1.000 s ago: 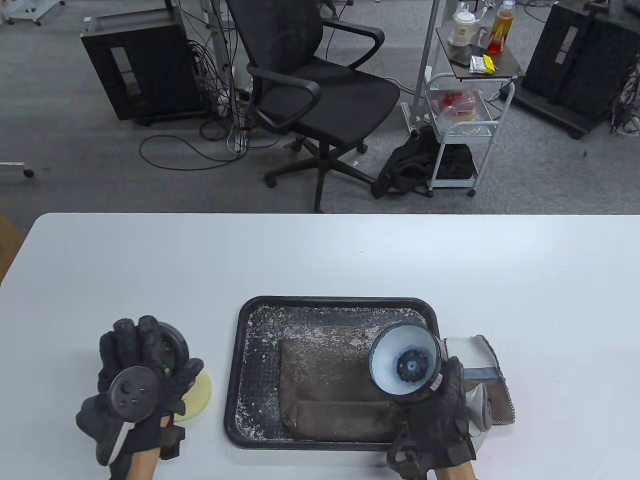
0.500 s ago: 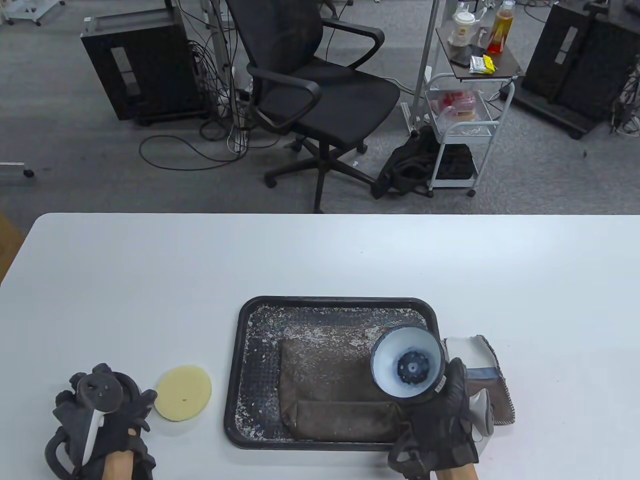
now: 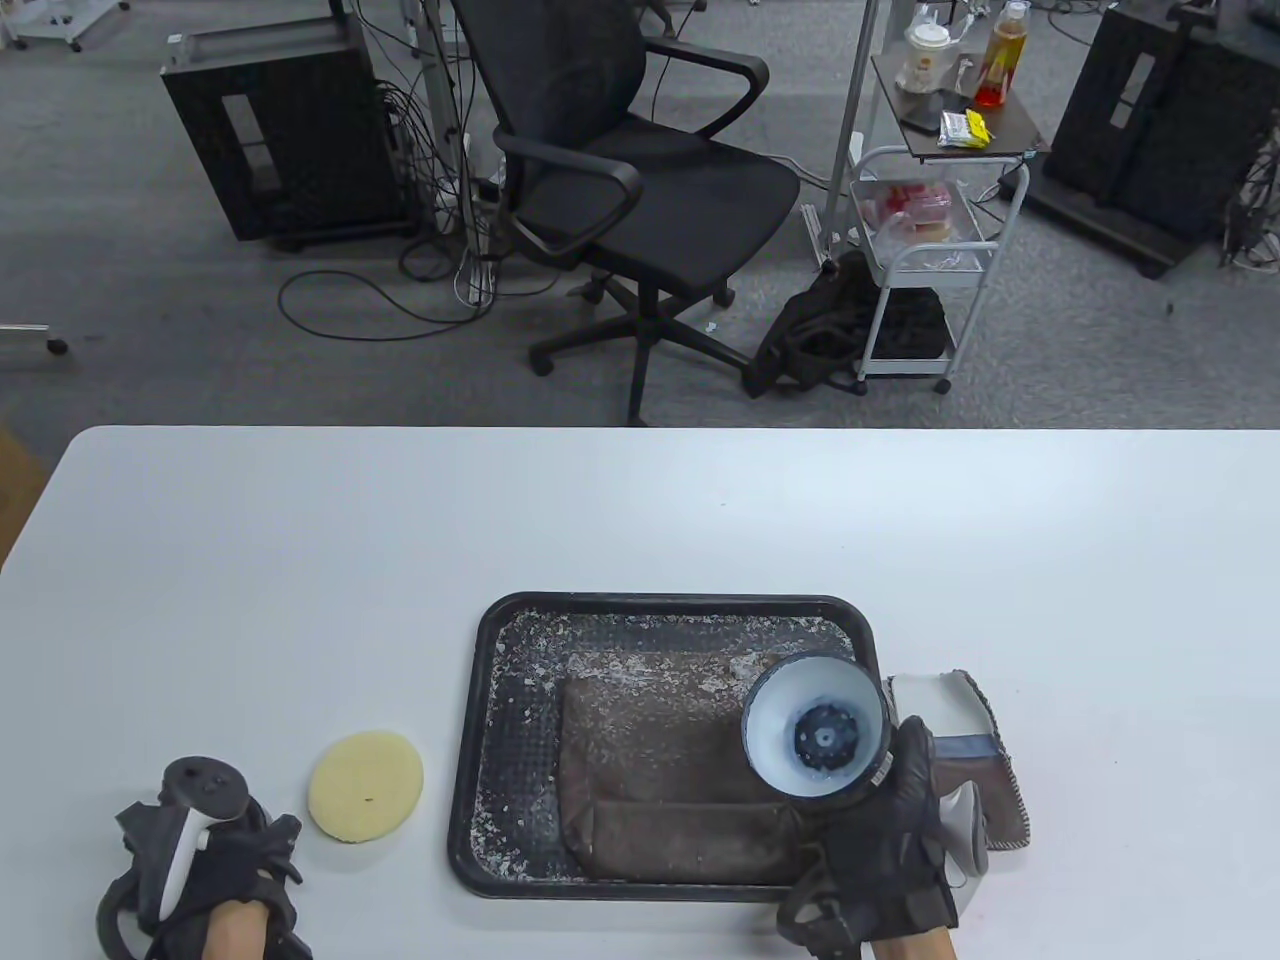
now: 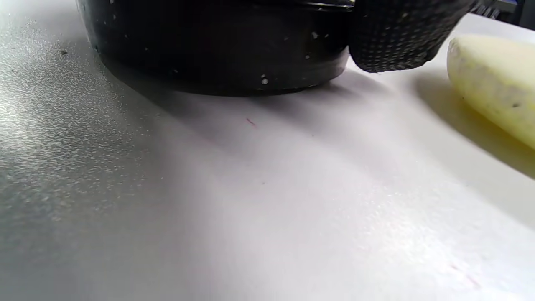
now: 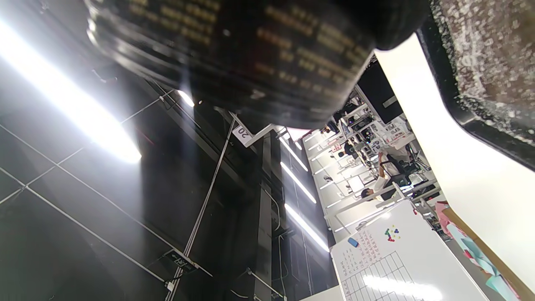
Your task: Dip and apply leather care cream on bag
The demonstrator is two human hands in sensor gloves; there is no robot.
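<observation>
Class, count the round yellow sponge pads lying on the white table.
1. The round yellow sponge pad lies flat on the white table, between the left hand and the black tray. Others may be hidden.

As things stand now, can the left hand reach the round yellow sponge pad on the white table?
Probably yes. The round yellow sponge pad lies bare on the white table, just right of the left hand, with nothing between them. However, that hand seems to hold a black lid, so it must release it first.
</observation>
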